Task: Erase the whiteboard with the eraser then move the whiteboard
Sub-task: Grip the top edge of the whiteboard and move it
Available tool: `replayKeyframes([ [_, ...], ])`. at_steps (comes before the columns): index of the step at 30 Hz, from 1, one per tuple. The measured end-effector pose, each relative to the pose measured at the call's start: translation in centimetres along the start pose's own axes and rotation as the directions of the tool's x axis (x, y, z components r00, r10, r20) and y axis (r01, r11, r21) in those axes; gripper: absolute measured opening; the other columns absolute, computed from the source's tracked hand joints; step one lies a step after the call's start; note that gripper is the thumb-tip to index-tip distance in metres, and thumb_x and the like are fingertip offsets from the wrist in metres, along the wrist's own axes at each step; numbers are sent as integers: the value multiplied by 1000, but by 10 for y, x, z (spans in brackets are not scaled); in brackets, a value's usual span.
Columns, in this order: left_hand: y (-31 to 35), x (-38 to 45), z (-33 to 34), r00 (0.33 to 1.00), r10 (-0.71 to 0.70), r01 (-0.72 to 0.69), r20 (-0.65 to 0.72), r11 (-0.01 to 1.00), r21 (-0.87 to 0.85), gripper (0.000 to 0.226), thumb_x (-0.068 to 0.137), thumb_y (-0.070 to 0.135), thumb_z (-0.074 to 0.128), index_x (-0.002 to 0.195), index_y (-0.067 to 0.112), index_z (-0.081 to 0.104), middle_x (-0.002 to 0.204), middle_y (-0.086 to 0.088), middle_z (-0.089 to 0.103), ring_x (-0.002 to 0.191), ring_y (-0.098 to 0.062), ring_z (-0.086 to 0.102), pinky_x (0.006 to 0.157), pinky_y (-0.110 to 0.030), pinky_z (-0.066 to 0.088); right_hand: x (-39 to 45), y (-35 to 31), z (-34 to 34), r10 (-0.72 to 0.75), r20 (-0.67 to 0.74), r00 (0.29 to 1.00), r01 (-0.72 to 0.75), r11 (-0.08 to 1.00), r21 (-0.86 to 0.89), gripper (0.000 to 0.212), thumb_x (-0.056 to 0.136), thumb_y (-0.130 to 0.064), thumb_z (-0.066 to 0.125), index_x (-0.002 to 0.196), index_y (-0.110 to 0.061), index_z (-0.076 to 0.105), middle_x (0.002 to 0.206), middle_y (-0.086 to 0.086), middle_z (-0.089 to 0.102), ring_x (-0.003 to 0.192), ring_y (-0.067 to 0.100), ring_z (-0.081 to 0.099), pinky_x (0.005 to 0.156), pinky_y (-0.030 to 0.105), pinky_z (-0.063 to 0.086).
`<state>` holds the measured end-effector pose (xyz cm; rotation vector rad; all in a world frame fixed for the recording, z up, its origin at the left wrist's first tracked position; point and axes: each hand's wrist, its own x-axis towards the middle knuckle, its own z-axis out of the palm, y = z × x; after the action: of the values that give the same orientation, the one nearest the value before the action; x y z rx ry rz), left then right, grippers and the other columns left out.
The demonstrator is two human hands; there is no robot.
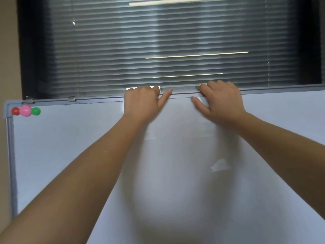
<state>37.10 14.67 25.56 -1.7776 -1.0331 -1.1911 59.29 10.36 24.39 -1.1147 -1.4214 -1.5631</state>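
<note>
A large whiteboard (73, 155) with a grey metal frame fills the lower part of the head view; its surface shows no writing, only reflections. My left hand (142, 101) grips the top edge near the middle, fingers curled over the frame and thumb stretched along the front. My right hand (219, 101) grips the same top edge a little to the right, fingers over the back and thumb on the front face. No eraser is in view.
Three round magnets, red (15, 111), pink (26, 110) and green (36, 111), stick in the board's top left corner. A metal clip (71, 98) sits on the top frame. Behind the board hangs a dark window blind (158, 41); a beige wall (8, 50) is at the left.
</note>
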Motion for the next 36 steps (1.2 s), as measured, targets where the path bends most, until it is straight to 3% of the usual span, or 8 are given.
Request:
replayKeyframes([
  [10, 4, 0, 0, 1000, -6, 4, -28, 998, -63, 56, 100, 56, 32, 60, 18, 26, 60, 0, 41, 65, -29, 42, 59, -32, 21, -1, 5, -8, 18, 116, 993, -19, 1000, 11, 54, 93, -54, 28, 101, -12, 60, 85, 9, 60, 78, 32, 54, 72, 37, 35],
  [13, 2, -1, 0, 1000, -11, 10, -24, 999, -39, 55, 101, 55, 31, 62, 16, 30, 65, -2, 45, 67, -28, 42, 61, -32, 23, 0, 5, -9, 12, 126, 992, -15, 1000, 24, 55, 92, -54, 27, 101, -11, 60, 84, 11, 60, 77, 34, 54, 71, 37, 35],
  [15, 0, -3, -1, 1000, 15, -16, -14, 999, -43, 48, 102, 51, 32, 72, 15, 41, 75, -7, 53, 72, -29, 44, 67, -34, 27, 1, 4, -10, 19, 152, 988, -23, 999, 30, 56, 93, -54, 26, 103, -11, 60, 87, 12, 61, 80, 34, 54, 73, 37, 35],
  [18, -5, -12, -3, 996, 68, -66, 60, 997, -41, 42, 103, 47, 32, 111, 14, 56, 109, -9, 60, 104, -31, 50, 95, -39, 29, -2, 1, -10, 62, 203, 977, -64, 998, 5, 55, 95, -53, 26, 112, -10, 57, 99, 13, 60, 91, 33, 52, 83, 40, 35],
  [20, -9, -24, -8, 992, 75, -72, 101, 997, -33, 47, 103, 46, 30, 136, 18, 46, 129, -8, 54, 124, -28, 43, 113, -44, 18, -6, -4, -15, 89, 226, 970, -89, 996, -11, 57, 97, -52, 26, 120, -9, 54, 109, 14, 59, 101, 33, 51, 95, 43, 33],
  [22, -14, -39, -16, 989, 80, -81, 128, 997, -1, 52, 104, 47, 28, 149, 21, 33, 146, -7, 41, 139, -25, 30, 119, -50, 3, -10, -14, -22, 111, 239, 965, -108, 994, -27, 63, 95, -54, 22, 130, -10, 50, 121, 16, 56, 114, 34, 49, 107, 47, 27],
  [28, -18, -94, -52, 968, 99, -118, 231, 991, 68, 61, 102, 51, 16, 156, 24, 12, 164, -4, 6, 151, -23, 1, 119, -50, -5, -39, -55, -70, 156, 280, 947, -169, 985, 24, 64, 97, -49, 21, 143, -9, 41, 149, 20, 37, 140, 35, 30, 115, 52, 21],
  [36, -27, -156, -102, 945, 150, -184, 290, 978, 94, 62, 101, 50, 13, 157, 23, 8, 164, -4, -1, 151, -22, -7, 118, -50, -10, -78, -86, -138, 121, 447, 886, -110, 993, -49, 60, 100, -44, 17, 151, -14, 25, 159, 11, 16, 147, 29, 13, 119, 48, 12],
])
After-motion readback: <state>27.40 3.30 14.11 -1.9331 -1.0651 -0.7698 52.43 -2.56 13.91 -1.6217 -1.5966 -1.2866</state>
